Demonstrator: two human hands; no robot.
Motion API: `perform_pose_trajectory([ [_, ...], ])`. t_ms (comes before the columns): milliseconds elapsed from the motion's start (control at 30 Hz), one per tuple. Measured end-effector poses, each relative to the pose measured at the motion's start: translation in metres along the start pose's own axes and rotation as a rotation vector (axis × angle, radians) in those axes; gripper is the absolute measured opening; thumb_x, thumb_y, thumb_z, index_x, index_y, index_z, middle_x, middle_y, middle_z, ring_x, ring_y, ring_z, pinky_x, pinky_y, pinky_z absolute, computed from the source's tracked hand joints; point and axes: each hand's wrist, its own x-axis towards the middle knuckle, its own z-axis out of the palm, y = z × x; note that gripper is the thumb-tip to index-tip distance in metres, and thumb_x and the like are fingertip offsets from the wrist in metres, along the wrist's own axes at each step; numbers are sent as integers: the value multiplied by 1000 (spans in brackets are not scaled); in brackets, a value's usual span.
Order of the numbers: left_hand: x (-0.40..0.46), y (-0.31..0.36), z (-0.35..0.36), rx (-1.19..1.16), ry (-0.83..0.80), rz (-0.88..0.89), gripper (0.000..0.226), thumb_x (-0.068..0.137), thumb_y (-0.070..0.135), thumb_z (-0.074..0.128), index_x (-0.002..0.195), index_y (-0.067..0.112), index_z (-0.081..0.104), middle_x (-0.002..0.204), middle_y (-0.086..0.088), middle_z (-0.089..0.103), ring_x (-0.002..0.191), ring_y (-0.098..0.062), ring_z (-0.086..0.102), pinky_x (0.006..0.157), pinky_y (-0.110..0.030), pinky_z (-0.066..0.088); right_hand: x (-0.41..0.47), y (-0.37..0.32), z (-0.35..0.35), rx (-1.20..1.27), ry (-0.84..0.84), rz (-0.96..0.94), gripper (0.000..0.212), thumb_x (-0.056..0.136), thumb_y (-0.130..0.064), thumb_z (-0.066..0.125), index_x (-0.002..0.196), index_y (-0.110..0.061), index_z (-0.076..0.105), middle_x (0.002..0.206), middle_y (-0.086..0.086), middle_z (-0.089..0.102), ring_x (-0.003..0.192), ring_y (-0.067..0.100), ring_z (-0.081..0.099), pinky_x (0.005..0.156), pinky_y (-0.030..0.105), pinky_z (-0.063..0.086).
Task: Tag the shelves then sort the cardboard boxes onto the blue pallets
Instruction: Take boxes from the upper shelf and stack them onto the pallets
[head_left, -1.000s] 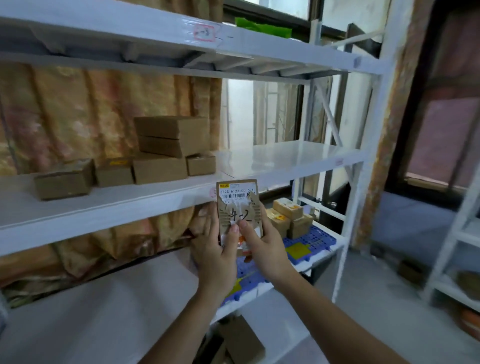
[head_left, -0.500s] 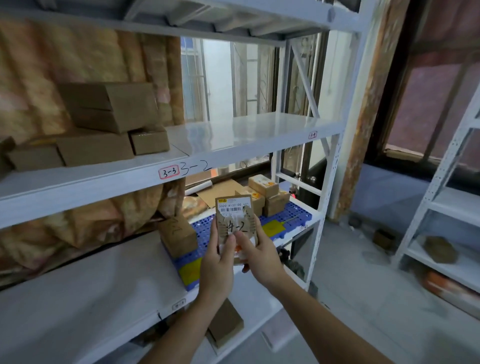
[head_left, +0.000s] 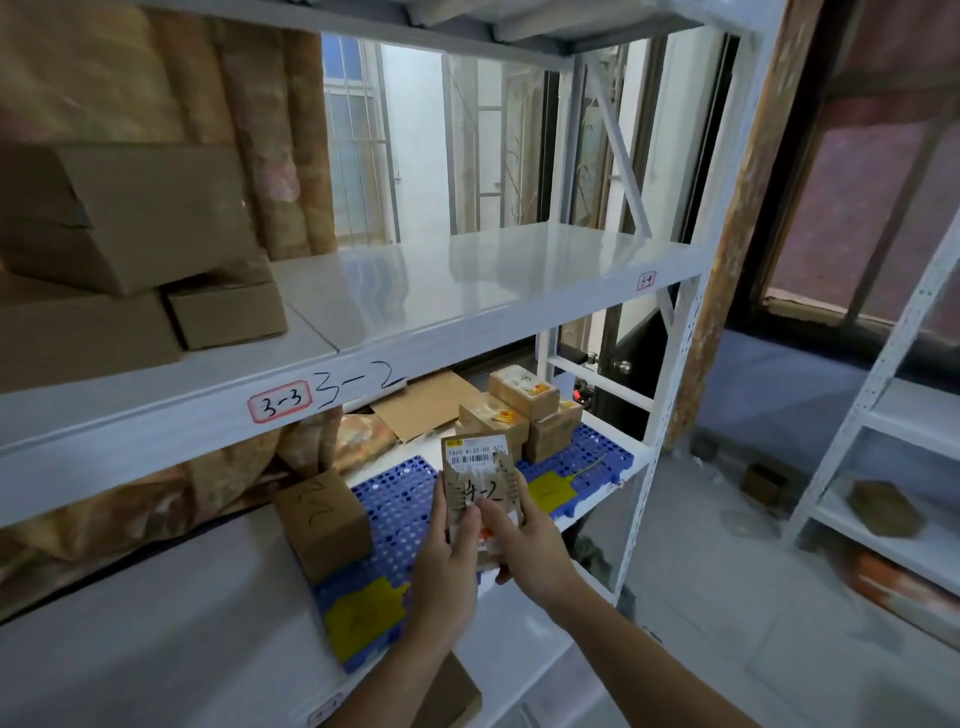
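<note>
- While both hands sit raised in front of the lower shelf, the small cardboard box (head_left: 480, 488) hides part of the blue pallet (head_left: 400, 499) behind it, and its lower half is covered by fingers.
- Handwriting on its face reads "4-2"; the barcode label (head_left: 475, 453) above is legible only in part, the smaller print blurred.
- Box stands upright, long axis vertical, label end up, written face toward the camera.
- Left hand (head_left: 445, 574) grips the box's left edge, thumb across the front; right hand (head_left: 535, 545) pinches the right side, thumb on the face. Hands close together, both forearms reaching up from below.
- Another box (head_left: 322, 519) marked with scrawl I can't read rests on the pallet's left end.
- Shelf edge above carries a "3-3" tag (head_left: 279, 408) beside handwritten "3-2".
</note>
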Motion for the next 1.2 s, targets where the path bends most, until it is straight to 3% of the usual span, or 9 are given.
perform_pose_trajectory([
  [200, 37, -19, 25, -16, 13, -27, 53, 86, 68, 51, 128, 84, 23, 132, 15, 60, 113, -11, 67, 90, -46, 61, 40, 16, -17, -27, -15, 15, 50, 102, -39, 58, 147, -46, 38, 99, -3, 78, 74, 20, 76, 48, 32, 55],
  [267, 48, -23, 35, -23, 12, -40, 53, 89, 63, 51, 130, 81, 23, 133, 13, 60, 111, -9, 68, 90, -44, 61, 54, 22, -24, -24, -33, 44, 53, 102, -39, 59, 149, -46, 34, 101, -3, 78, 75, 20, 76, 48, 30, 55],
  [400, 68, -28, 54, -3, 73, -63, 56, 103, 42, 50, 149, 55, 21, 130, 12, 59, 91, 12, 65, 72, -17, 57, 92, 41, -36, -78, -87, 66, 65, 99, -46, 59, 156, -45, 28, 106, -5, 77, 76, 20, 76, 49, 36, 57],
  [533, 84, -28, 62, 2, 177, -106, 59, 105, 40, 49, 154, 49, 17, 123, 22, 55, 74, 24, 60, 67, -14, 53, 131, 50, -37, -123, -185, 72, 73, 92, -56, 58, 157, -42, 27, 95, 5, 77, 74, 27, 75, 59, 45, 63],
  [633, 91, -28, 56, 1, 271, -153, 62, 104, 44, 49, 155, 51, 15, 111, 33, 49, 63, 15, 58, 72, -23, 50, 151, 50, -30, -113, -281, 41, 49, 100, -44, 58, 145, -45, 40, 75, 3, 74, 54, 17, 64, 54, 41, 55],
  [833, 95, -37, 24, 44, 413, -220, 65, 106, 43, 46, 160, 42, 12, 149, 12, 42, 71, 20, 58, 77, -21, 52, 171, 57, 13, -130, -450, 48, 50, 101, -43, 58, 148, -38, 44, 89, -3, 78, 74, 27, 74, 64, 44, 62],
  [1000, 97, -37, -21, 172, 511, -232, 67, 104, 51, 45, 161, 41, 9, 153, 14, 39, 115, -4, 58, 94, -23, 46, 182, 50, 64, -104, -566, 165, 60, 97, -52, 60, 150, -49, 33, 98, 4, 76, 81, 30, 75, 60, 43, 60],
  [1100, 103, -41, -52, 222, 571, -211, 66, 105, 48, 49, 162, 37, 17, 150, 16, 44, 109, 3, 58, 91, -14, 45, 189, 47, 102, -61, -600, 205, 69, 96, -48, 61, 158, -38, 30, 120, 4, 71, 89, 24, 76, 61, 43, 63],
  [1200, 112, -49, -87, 281, 609, -240, 65, 102, 52, 50, 160, 43, 21, 145, 18, 47, 120, -6, 54, 89, -17, 46, 188, 48, 135, -55, -597, 206, 80, 95, -46, 61, 161, -34, 18, 140, 1, 61, 104, 24, 73, 79, 55, 62],
])
